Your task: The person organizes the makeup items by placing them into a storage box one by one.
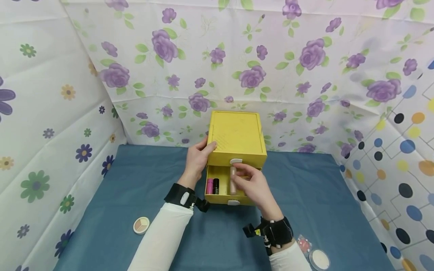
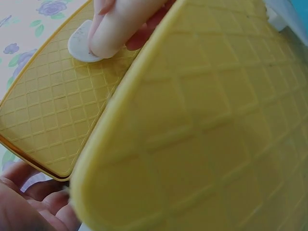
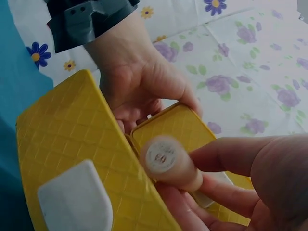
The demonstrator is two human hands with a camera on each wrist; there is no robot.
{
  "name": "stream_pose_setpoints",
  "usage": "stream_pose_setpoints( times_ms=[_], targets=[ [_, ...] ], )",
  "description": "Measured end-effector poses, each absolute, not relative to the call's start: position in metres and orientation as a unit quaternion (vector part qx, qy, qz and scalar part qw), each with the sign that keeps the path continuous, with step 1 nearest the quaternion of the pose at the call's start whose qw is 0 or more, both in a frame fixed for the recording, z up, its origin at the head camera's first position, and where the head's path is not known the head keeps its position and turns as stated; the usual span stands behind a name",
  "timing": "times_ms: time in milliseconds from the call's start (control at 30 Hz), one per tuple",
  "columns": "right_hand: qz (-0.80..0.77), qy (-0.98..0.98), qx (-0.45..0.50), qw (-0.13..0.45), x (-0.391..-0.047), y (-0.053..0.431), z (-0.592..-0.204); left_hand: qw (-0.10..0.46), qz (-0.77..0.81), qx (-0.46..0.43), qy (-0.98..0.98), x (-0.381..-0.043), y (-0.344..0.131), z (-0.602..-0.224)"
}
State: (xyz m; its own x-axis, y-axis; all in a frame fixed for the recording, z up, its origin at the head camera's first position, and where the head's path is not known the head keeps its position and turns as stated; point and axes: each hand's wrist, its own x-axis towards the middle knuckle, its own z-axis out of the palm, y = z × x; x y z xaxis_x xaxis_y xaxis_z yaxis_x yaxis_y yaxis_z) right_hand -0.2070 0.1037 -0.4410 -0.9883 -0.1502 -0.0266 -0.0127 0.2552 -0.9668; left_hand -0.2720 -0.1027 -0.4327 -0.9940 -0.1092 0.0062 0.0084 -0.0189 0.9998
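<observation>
A yellow two-tier drawer box (image 1: 237, 131) stands against the back cloth with its lower drawer (image 1: 223, 200) pulled out. My left hand (image 1: 196, 160) holds the box's left side, thumb at the upper front edge. Between thumb and fingers my right hand (image 1: 253, 184) pinches a slim beige cosmetic tube (image 1: 233, 182) over the drawer. Its round labelled end (image 3: 161, 156) faces the right wrist camera. A pink tube (image 1: 209, 186) and a black tube (image 1: 216, 186) lie side by side at the drawer's left; the right hand hides part of its right side.
A round three-tone compact (image 1: 141, 225) lies on the blue cloth at left. Near the right forearm are a small clear packet with pinkish contents (image 1: 304, 244) and a round white-topped container (image 1: 319, 259). Patterned cloth walls (image 1: 217, 67) enclose the back and sides.
</observation>
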Motion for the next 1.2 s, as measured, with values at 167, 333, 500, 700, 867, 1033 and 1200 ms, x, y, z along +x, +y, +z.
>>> stream_pose_setpoints(
  times_ms=[167,333,500,700,867,1033,1200],
  targets=[
    [-0.611,0.790,-0.049,0.019,-0.206,0.097,-0.442,0.042,-0.716,0.036,-0.696,-0.272,-0.103,-0.433],
    [-0.542,0.838,-0.059,-0.025,-0.204,0.090,-0.444,0.041,-0.715,0.036,-0.697,-0.272,-0.102,-0.433],
    [-0.456,0.886,-0.078,-0.010,-0.206,0.083,-0.446,0.037,-0.717,0.038,-0.695,-0.272,-0.103,-0.432],
    [-0.393,0.913,-0.105,0.029,-0.213,0.077,-0.447,0.035,-0.719,0.039,-0.693,-0.272,-0.102,-0.433],
    [-0.371,0.920,-0.114,0.058,-0.215,0.073,-0.449,0.035,-0.717,0.042,-0.695,-0.271,-0.102,-0.433],
    [-0.368,0.920,-0.111,0.071,-0.218,0.070,-0.453,0.037,-0.719,0.044,-0.693,-0.271,-0.102,-0.433],
    [-0.376,0.916,-0.105,0.088,-0.221,0.069,-0.455,0.038,-0.718,0.042,-0.694,-0.272,-0.102,-0.434]
  ],
)
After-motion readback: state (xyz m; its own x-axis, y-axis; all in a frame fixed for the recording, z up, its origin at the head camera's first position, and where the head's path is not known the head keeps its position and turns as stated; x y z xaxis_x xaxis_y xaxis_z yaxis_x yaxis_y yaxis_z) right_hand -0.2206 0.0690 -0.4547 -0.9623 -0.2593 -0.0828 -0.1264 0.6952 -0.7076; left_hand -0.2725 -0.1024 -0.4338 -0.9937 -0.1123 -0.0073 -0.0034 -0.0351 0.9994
